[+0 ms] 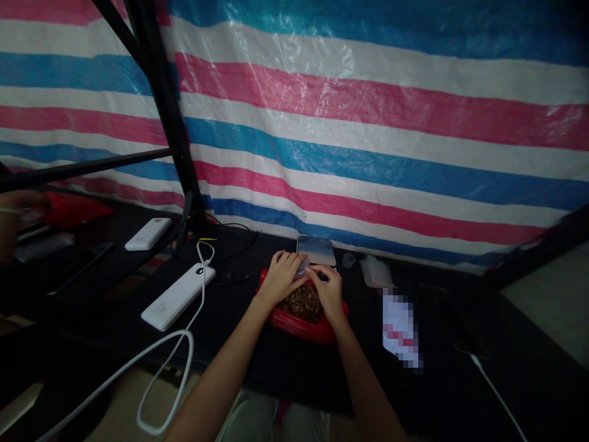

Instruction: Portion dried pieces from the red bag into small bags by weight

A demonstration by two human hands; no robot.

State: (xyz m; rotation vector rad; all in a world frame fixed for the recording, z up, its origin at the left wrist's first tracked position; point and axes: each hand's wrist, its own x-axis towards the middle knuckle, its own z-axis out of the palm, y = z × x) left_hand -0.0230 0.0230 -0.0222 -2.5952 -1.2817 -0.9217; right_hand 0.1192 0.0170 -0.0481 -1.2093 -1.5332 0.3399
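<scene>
Both grips are closed on a small clear plastic piece (302, 266), held over the far part of the red bag (299, 325). The left hand (284, 275) lays its fingers across it from the left; the right hand (326, 287) pinches at its right edge, though the exact finger contact is too small to tell. The step in hand looks like working this piece above the brown bits (301, 304) inside the red bag; the move calls for a steady two-handed hold and light fingertips. Both forearms reach forward, converging on the red bag, wrists above its sides. Beyond the red bag lies a flat silvery thing (317, 250); to its right, a clear cup (348, 260) and clear bags (376, 271); to its left, a white power bank (177, 299) on the table (230, 307).
</scene>
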